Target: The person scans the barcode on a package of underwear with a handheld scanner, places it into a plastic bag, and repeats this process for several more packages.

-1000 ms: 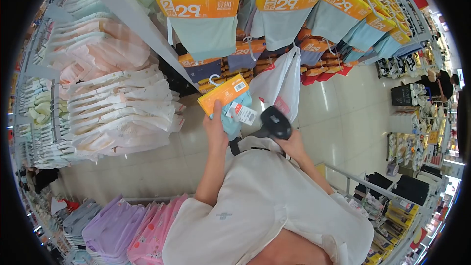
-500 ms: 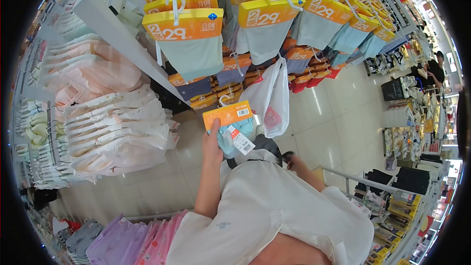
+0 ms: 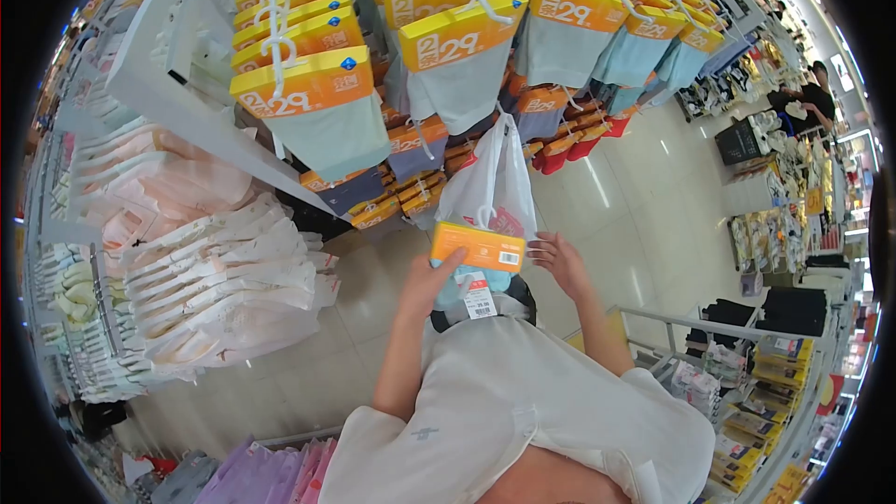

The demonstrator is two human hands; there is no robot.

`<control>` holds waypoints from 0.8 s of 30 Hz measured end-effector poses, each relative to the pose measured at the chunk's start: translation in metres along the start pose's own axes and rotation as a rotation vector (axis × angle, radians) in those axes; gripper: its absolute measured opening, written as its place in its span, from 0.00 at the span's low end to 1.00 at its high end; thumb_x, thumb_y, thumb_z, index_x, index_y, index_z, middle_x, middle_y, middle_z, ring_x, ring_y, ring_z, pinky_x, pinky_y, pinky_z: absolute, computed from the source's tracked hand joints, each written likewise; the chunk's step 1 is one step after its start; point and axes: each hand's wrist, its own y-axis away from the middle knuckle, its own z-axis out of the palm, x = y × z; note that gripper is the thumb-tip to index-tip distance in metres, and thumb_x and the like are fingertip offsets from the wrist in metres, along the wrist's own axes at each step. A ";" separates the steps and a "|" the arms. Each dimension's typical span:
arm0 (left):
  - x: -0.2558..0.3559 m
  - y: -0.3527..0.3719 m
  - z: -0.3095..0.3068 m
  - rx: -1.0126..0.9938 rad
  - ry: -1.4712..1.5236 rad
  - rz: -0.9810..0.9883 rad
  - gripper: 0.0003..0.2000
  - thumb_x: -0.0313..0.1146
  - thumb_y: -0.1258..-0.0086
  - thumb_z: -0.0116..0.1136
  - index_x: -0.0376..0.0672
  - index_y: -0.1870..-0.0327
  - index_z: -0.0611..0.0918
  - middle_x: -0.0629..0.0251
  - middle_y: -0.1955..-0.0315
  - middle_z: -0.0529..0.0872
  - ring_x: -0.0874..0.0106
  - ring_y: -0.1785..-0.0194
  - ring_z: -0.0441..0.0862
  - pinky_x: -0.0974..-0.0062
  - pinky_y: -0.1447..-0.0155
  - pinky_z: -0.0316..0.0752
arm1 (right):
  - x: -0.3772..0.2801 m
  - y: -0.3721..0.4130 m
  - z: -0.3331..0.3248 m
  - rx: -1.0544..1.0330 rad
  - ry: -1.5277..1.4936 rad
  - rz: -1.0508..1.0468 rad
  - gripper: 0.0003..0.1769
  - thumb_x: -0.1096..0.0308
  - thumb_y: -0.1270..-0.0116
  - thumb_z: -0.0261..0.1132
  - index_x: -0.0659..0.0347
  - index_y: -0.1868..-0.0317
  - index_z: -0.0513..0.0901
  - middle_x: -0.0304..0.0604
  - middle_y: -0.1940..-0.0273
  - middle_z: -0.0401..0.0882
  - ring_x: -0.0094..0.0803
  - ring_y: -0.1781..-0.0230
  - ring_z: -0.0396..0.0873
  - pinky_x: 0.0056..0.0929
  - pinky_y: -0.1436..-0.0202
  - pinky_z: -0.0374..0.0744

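In my left hand (image 3: 431, 282) is an orange-carded pack of underwear (image 3: 474, 246), gripped at the left end of its card. Folded light-blue cloth (image 3: 450, 295) shows beneath the card, with a white hook on top. A white price tag (image 3: 478, 299) dangles in front of the cloth. My right hand (image 3: 562, 267) is raised just right of the card, fingers apart and holding nothing; it appears close to the card without gripping it. Behind the pack hangs a white plastic bag (image 3: 485, 173) with a red print.
Rows of similar orange-carded packs (image 3: 308, 89) hang on the rack ahead. Pale children's clothes (image 3: 219, 289) on hangers line the left. A metal rail (image 3: 672, 322) with yellow packs stands at the right. Far right, a person in black (image 3: 810, 105) stands among the racks.
The pack in my left hand has shifted right and turned more level. My right hand has come up from beside my body to near the card. The view has shifted slightly.
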 end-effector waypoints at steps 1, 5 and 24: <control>0.006 -0.002 0.007 -0.057 -0.109 0.012 0.21 0.42 0.36 0.65 0.32 0.51 0.80 0.62 0.59 0.84 0.76 0.59 0.80 0.77 0.55 0.75 | -0.017 0.008 0.017 -0.229 -0.136 0.040 0.25 0.57 0.28 0.56 0.66 0.38 0.68 0.43 0.48 0.76 0.31 0.48 0.76 0.34 0.42 0.73; 0.009 -0.003 0.030 -0.196 -0.274 0.080 0.21 0.43 0.36 0.64 0.34 0.51 0.80 0.64 0.60 0.84 0.77 0.58 0.79 0.78 0.53 0.74 | -0.026 0.028 0.056 -0.257 -0.074 0.067 0.24 0.64 0.30 0.59 0.64 0.38 0.68 0.42 0.47 0.75 0.30 0.45 0.75 0.33 0.43 0.75; -0.020 -0.036 0.041 -0.166 -0.252 -0.120 0.14 0.41 0.33 0.60 0.35 0.65 0.82 0.68 0.75 0.82 0.81 0.79 0.76 0.83 0.75 0.69 | -0.023 0.037 0.043 0.432 0.221 -0.405 0.20 0.72 0.37 0.66 0.66 0.46 0.73 0.40 0.56 0.79 0.24 0.56 0.78 0.22 0.52 0.77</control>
